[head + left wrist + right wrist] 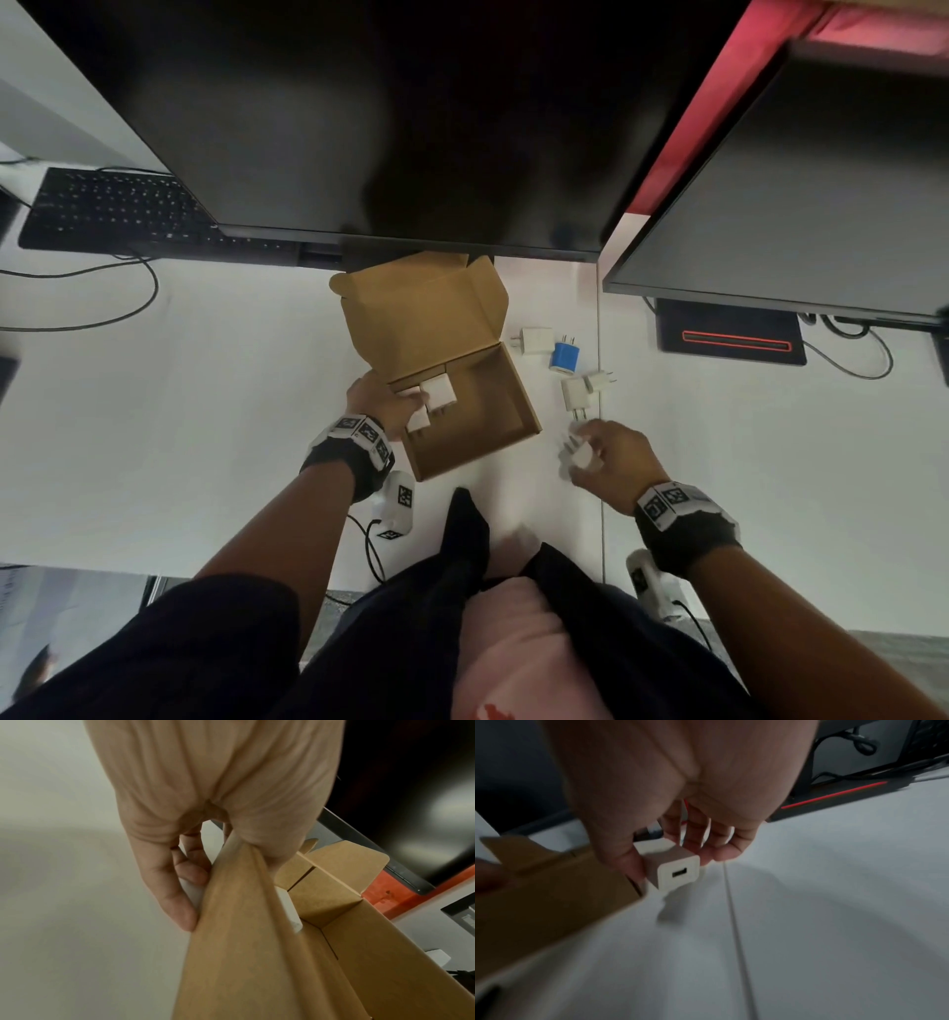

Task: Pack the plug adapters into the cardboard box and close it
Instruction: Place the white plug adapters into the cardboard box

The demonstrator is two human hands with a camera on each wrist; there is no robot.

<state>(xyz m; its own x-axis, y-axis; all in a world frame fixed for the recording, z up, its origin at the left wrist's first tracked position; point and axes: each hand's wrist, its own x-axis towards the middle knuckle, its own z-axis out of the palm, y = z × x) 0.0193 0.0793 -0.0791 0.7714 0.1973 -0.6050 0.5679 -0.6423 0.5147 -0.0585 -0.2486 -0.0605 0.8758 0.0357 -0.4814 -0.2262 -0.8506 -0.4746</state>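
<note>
The brown cardboard box (493, 411) lies open on the white desk, its lid (426, 313) standing up at the back. Two white plug adapters (439, 394) lie in its left part. My left hand (382, 406) grips the box's left wall (231, 923), thumb over the edge, fingers (185, 882) outside. Right of the box, my right hand (601, 452) pinches a white adapter (583, 456) just above the desk; its USB port (679, 872) faces the wrist camera. A blue adapter (565, 357) and three white ones (534, 340) (575, 393) (600, 380) lie on the desk.
A large black monitor (385, 128) overhangs the box's lid; a second monitor (821, 205) stands on a black base with a red stripe (732, 339) at the right. A black keyboard (113, 210) and cables (102, 308) lie at the left. A desk seam (601, 488) runs beside my right hand.
</note>
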